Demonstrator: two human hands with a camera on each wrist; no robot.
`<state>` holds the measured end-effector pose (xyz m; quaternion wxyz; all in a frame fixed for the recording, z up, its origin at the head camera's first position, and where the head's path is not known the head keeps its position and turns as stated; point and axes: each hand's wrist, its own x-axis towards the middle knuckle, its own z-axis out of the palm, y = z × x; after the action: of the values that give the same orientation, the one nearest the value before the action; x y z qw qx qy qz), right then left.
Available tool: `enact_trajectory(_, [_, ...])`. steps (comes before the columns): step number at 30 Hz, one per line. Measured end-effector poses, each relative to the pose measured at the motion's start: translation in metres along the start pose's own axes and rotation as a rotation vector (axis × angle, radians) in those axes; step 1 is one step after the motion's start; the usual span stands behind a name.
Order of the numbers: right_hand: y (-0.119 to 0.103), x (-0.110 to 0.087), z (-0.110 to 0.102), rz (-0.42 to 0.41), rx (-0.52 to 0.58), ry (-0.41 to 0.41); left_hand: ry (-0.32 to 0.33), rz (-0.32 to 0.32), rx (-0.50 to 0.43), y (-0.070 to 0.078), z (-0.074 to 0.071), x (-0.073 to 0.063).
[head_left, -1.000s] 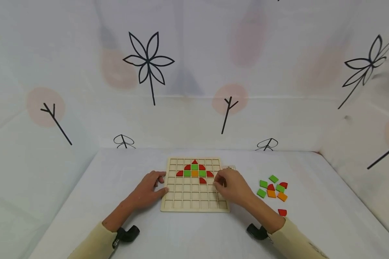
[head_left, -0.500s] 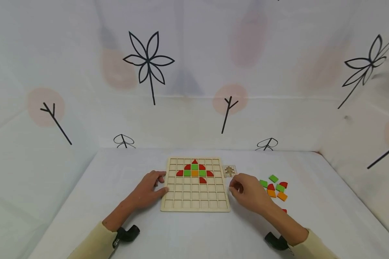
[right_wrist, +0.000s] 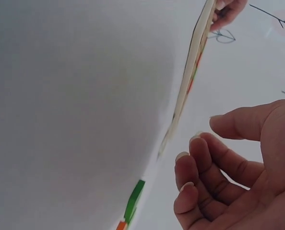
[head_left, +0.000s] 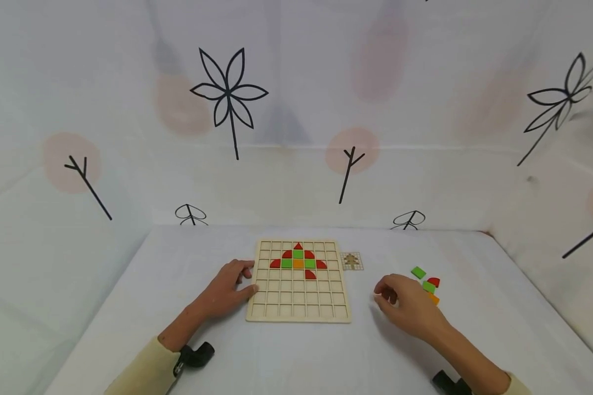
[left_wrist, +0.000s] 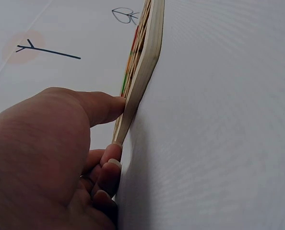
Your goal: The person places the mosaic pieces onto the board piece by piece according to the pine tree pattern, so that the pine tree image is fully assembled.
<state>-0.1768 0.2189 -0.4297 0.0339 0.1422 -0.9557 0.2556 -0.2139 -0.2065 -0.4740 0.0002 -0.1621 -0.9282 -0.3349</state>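
Note:
A wooden grid board [head_left: 298, 302] lies on the table, with red, green and orange tiles [head_left: 298, 263] set in its upper cells. My left hand [head_left: 223, 293] rests at the board's left edge, thumb and index fingertip touching it; in the left wrist view the thumb [left_wrist: 104, 106] presses on the edge and the other fingers bend beside it. To the right of the board, my right hand [head_left: 409, 304] hovers over the table near the loose tiles, partly covering them. The right wrist view shows a gap between its thumb and loosely curled fingers [right_wrist: 209, 165], with nothing held.
Beside the board's upper right edge lies a small pattern card [head_left: 352, 261] with a brown tree-like figure. Loose green [head_left: 418, 272], red [head_left: 434, 282] and orange tiles lie beyond the right hand. White cloth with plant drawings surrounds the table on the sides and back.
My right hand has moved from the board's right side to the right and slightly nearer, uncovering the pattern card and covering some loose tiles. The left hand and the board stay in place.

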Motion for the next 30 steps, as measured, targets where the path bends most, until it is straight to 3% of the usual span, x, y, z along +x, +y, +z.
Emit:
enact_trajectory(12, [0.027,-0.025,-0.015,-0.087,-0.025,0.111,-0.006,-0.002,0.006,0.001,-0.001,0.0])
enact_trajectory(19, [0.041,-0.04,-0.023,0.003,-0.036,0.107,-0.005,-0.004,0.007,0.001,-0.001,0.001])
enact_trajectory(25, [0.052,-0.046,-0.03,-0.03,-0.111,0.124,-0.008,-0.022,0.006,0.003,-0.001,0.001])
enact_trajectory(30, [0.059,-0.046,-0.042,0.063,-0.118,0.051,-0.012,-0.024,-0.001,0.005,-0.003,-0.001])
